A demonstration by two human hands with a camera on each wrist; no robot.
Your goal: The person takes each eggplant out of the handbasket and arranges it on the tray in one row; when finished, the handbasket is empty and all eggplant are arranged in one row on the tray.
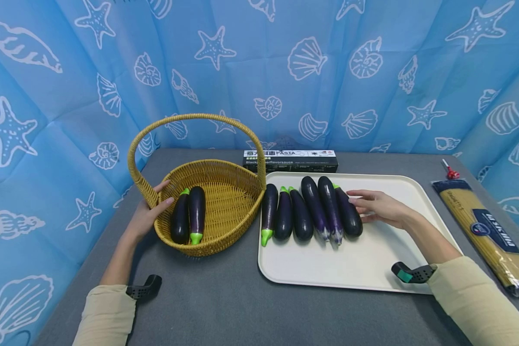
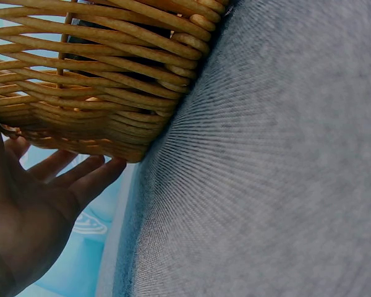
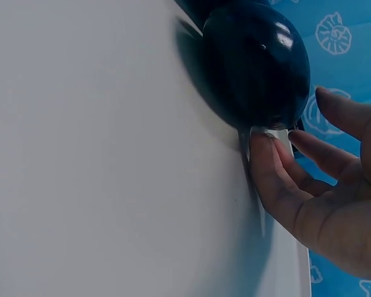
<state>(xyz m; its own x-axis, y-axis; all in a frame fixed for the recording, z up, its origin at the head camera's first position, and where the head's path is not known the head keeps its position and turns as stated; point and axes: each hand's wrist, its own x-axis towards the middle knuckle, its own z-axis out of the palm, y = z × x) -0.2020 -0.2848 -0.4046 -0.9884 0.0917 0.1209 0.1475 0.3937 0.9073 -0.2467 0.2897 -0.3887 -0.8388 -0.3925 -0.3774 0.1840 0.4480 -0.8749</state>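
Note:
My left hand (image 1: 149, 215) rests against the left side of a wicker basket (image 1: 231, 240), with its thumb over the rim. In the left wrist view, fairly straight fingers touch the basket's outer wall (image 2: 93, 80). Two eggplants lie side by side in the basket, one eggplant (image 1: 196, 211) with its green cap toward me. On a white tray (image 1: 311, 269) several eggplants form a row. My right hand (image 1: 382, 207) is at the rightmost eggplant (image 1: 349, 216); in the right wrist view, its fingertips touch that eggplant's side (image 3: 260, 68) while the thumb stays apart.
Behind the tray stands a boxed pasta package (image 1: 290, 162). A bag of spaghetti (image 1: 484, 230) lies right of the tray, with a red-wrapped lollipop (image 1: 451, 172) beyond it. The basket's tall handle (image 1: 199, 116) arches over its opening. A blue curtain (image 1: 259, 72) surrounds the grey table (image 1: 225, 307).

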